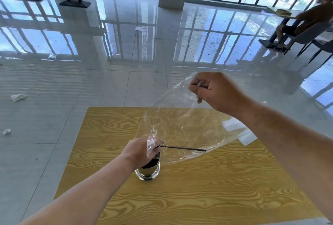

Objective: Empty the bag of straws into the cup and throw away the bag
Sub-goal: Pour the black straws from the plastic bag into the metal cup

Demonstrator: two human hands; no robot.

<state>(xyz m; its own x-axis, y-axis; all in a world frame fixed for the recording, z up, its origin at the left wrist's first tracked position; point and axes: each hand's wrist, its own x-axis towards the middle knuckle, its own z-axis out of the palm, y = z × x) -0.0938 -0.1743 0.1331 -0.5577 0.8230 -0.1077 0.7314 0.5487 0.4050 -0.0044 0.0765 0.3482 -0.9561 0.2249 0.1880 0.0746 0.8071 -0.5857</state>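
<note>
A clear plastic bag (182, 125) hangs tilted above the wooden table (198, 197). My right hand (216, 91) grips its raised upper corner. My left hand (142, 151) pinches the bag's lower open end right over a shiny metal cup (148, 173). Dark straws fill the cup, partly hidden by my left hand. One thin black straw (183, 148) lies almost level inside the bag, its left end at my left fingers.
A white foam-like piece (241, 131) lies on the table behind the bag. Scraps of litter (18, 97) dot the glossy tiled floor at left. At far right a person sits at another table (284, 14) with chairs. A pillar stands ahead.
</note>
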